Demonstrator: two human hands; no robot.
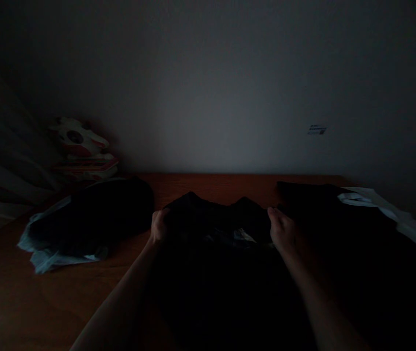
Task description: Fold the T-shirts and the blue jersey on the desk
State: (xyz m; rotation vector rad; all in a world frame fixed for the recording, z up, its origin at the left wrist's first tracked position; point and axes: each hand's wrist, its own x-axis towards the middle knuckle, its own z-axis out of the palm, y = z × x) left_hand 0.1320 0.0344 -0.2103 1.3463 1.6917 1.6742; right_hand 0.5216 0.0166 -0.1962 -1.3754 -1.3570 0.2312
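A black shirt [222,287] is stretched between my two hands over a wooden table, its upper edge dipping like a neckline between two raised points. My left hand [160,225] is closed on the upper left corner of the cloth. On the opposite side, my right hand [281,228] grips the upper right corner with bent fingers. A small pale patch [245,235] shows near the top of the shirt. The lower part fades into darkness, so its folds and hem cannot be made out.
To the left lies a heap of dark and pale clothes [94,219] on the wooden table [21,297]. Dark clothing [361,253] with white pieces spreads over the right side. A cow-shaped figure [80,139] stands at the back left, by a curtain [3,146]. A wall [215,97] closes the back.
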